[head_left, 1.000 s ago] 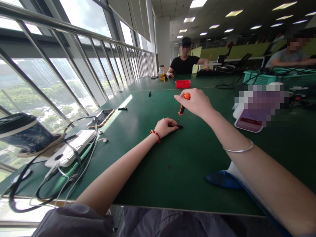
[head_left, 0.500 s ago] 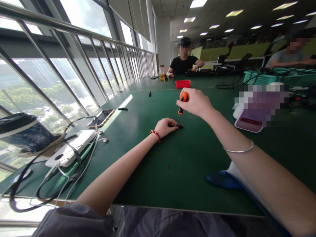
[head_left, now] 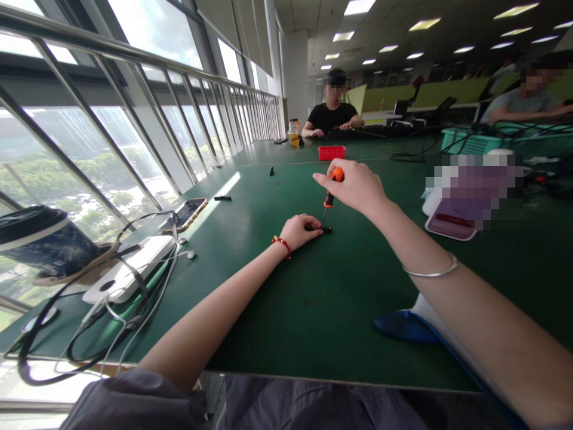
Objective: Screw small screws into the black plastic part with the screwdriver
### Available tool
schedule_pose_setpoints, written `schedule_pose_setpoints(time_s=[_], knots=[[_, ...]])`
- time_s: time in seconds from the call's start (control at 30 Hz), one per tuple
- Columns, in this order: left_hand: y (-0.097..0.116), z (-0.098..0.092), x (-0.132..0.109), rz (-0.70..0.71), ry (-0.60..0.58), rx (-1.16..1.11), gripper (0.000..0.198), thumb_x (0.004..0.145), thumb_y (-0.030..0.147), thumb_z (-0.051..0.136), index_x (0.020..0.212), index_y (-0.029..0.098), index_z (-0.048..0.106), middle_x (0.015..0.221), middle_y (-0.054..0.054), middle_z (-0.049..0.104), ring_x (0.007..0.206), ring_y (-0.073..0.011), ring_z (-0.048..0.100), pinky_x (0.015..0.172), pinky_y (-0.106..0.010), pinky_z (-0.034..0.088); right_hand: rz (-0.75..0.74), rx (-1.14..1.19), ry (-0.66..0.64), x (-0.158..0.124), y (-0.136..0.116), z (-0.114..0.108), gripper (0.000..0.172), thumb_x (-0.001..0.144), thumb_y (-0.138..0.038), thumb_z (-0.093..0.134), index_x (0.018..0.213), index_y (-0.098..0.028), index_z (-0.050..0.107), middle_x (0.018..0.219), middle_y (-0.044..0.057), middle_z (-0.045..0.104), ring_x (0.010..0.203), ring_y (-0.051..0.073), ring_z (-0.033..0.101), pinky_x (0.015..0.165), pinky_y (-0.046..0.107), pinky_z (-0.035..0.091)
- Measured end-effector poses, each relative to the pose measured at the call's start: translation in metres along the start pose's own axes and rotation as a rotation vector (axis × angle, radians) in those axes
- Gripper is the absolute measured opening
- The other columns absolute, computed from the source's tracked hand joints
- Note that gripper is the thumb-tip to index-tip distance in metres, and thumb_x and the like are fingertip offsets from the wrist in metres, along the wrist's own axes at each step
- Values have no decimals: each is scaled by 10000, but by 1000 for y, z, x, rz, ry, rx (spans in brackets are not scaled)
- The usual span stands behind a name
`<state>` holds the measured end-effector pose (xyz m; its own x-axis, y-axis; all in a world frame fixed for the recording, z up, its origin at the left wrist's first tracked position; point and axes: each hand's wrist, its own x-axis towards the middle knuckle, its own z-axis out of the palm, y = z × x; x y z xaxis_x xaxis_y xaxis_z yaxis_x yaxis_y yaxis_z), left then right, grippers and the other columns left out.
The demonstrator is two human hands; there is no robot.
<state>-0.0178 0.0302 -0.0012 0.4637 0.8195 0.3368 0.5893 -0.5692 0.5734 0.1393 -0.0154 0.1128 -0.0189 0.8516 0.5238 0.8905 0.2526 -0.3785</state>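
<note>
My left hand (head_left: 301, 231) rests on the green table and pinches a small black part (head_left: 327, 229) against its top; the fingers cover much of that part, and its exact kind cannot be made out. Over it, my right hand (head_left: 356, 184) grips an orange and black screwdriver (head_left: 336, 175) by the handle, with the thumb stretched out to the left. The screwdriver leans slightly, its thin shaft running down to the black part beside my left fingertips. Whether a screw sits under the tip is too small to tell.
Small black pieces (head_left: 222, 197) lie farther left, near a phone (head_left: 184, 214). A white power strip (head_left: 129, 269) with cables and a cup (head_left: 45, 242) stand at left. Ahead is a red box (head_left: 332, 153); a person (head_left: 335, 113) sits beyond. A teal basket (head_left: 470, 142) stands right.
My right thumb has swung outward from the screwdriver handle, and the handle has tilted slightly right. My left hand and the black part have stayed put. The person opposite has shifted their hands.
</note>
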Motion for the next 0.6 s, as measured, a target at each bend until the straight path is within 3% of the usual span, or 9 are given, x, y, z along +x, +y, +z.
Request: schedule_pose_setpoints(time_s=[0.07,0.17,0.23,0.43,0.53,0.6], knots=[[0,0,0,0,-2,-2,148,708,300,674,783,172,681,835,-19,669,766,-144,611,740,-257,491,-5,12,-11,0,0,0,289,799,-485,452,744,-228,573,709,40,610,678,203,525,573,289,324],[0,0,0,-1,-4,4,155,711,307,673,782,170,681,838,-21,671,767,-147,613,740,-261,493,-22,49,2,1,0,-1,194,742,-393,538,851,-238,578,757,26,623,673,189,522,568,279,320],[1,0,0,-2,-5,7,148,712,301,673,783,172,682,837,-20,672,767,-147,614,741,-260,494,-18,57,15,1,0,-1,233,716,-382,572,903,-243,571,758,20,622,661,186,518,567,277,319],[1,0,0,-4,-3,18,159,715,304,673,808,176,690,835,-19,675,774,-148,613,740,-257,497,-32,33,-3,0,1,1,275,771,-493,507,726,-229,568,702,32,606,664,193,523,554,279,312],[0,0,0,5,-2,26,164,717,309,671,810,175,691,840,-20,674,769,-147,612,737,-258,496,-52,36,6,0,1,1,175,733,-391,554,824,-243,575,749,19,622,667,188,526,552,275,312],[0,0,0,7,-2,26,164,716,308,671,807,172,691,837,-20,674,766,-146,611,737,-258,494,-64,17,6,-1,0,1,213,709,-362,573,888,-248,570,757,16,624,661,189,525,555,275,314]])
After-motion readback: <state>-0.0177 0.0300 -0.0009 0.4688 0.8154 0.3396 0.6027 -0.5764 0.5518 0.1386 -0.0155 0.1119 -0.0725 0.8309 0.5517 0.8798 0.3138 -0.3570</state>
